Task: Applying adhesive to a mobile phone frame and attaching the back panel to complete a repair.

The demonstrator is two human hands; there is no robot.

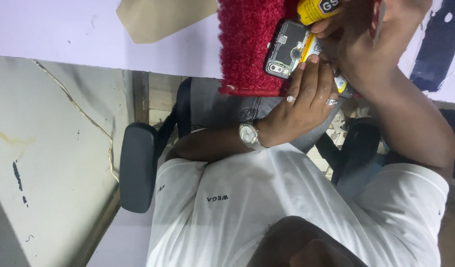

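- A small phone-repair workshop, by the look of it.
- An opened smartphone (288, 48) lies with its back cover off, its circuit board and camera module bare.
- It rests by a red pile mat (247, 44) on a pale lilac surface (64, 34).
- A yellow glue tube (319, 9) sits at the phone.
- A black office chair armrest (137, 165) stands over a stained, cracked floor (44, 163).

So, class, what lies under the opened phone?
A red fuzzy mat lies under the phone's camera end. The left hand and the right hand, gripping a yellow tube, cover the rest, hiding what's beneath.
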